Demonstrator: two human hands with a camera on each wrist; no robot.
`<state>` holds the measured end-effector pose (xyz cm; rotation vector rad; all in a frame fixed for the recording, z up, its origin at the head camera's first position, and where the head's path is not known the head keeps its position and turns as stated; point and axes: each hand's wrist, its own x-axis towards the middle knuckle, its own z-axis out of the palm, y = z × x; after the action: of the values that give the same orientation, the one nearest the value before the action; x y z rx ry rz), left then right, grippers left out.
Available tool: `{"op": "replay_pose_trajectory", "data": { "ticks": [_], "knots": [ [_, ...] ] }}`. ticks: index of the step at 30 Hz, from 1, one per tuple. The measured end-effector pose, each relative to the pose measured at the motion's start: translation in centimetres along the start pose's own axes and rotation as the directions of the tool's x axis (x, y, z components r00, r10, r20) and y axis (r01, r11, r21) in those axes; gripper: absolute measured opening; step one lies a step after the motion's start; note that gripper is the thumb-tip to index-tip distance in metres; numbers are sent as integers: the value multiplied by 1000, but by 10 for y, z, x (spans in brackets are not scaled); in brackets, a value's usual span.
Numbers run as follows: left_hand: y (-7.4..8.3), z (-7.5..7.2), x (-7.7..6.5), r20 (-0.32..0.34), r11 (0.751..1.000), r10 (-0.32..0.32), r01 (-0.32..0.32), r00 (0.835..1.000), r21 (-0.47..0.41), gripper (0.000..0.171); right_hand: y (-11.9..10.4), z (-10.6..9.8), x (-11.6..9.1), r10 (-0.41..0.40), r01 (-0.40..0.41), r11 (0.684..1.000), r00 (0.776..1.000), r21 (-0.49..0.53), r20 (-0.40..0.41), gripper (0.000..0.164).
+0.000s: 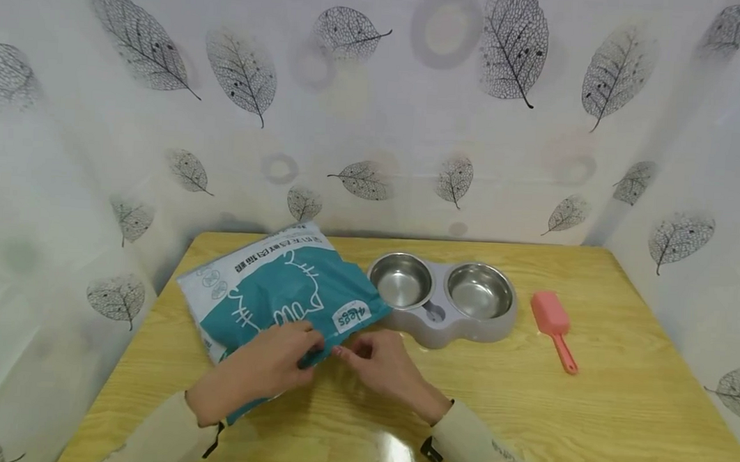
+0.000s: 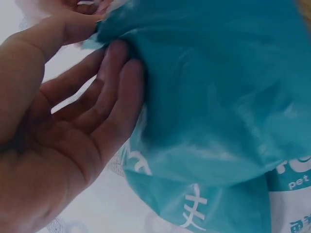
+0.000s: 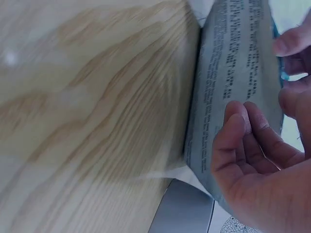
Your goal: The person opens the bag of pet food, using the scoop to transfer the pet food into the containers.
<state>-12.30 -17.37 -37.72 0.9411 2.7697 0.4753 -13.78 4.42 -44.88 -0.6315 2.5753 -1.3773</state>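
A teal and white pet food bag (image 1: 336, 278) with a cat drawing lies at the left of the table, its near edge lifted. My left hand (image 1: 262, 365) pinches that edge between thumb and index finger; its other fingers rest against the teal front in the left wrist view. Close beside it, my right hand (image 1: 388, 368) pinches the same edge near the corner. The right wrist view shows the bag's printed grey back (image 3: 228, 82), with the curled lower fingers of the right hand (image 3: 262, 170) in front of it.
A grey double pet bowl (image 1: 427, 335) with two steel dishes stands just right of the bag, whose corner reaches its side. Farther right lies a pink scoop (image 1: 551, 315) on the wooden table (image 1: 480, 404). Leaf-patterned cloth (image 1: 375, 133) encloses the back and sides.
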Motion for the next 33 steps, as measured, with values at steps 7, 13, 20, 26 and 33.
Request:
{"op": "replay_pose_trajectory", "data": {
  "ticks": [7, 13, 20, 26, 33],
  "knots": [
    [-10, -5, -1, 40, 990, 83, -78, 996, -115, 23, 3, -1, 1, -19, 19, 1000, 1000, 22, 12, 38],
    [-14, -6, -2, 31, 984, 103, -97, 994, -151, 22, 4, 2, 2, -15, 14, 999, 1000, 34, 8, 33],
    [-13, -1, -1, -25, 988, 93, -95, 995, -122, 17, 4, 2, 3, 27, -27, 998, 1000, 60, 5, 25],
    [-10, 2, 2, -45, 993, 67, -71, 997, -97, 13, 2, 4, 5, 212, -218, 941, 976, 257, 51, 33],
    [-6, 5, 9, -38, 996, 24, -27, 999, -87, 10, -9, 13, 13, 323, -350, 767, 935, 537, 148, 23]
  ]
}}
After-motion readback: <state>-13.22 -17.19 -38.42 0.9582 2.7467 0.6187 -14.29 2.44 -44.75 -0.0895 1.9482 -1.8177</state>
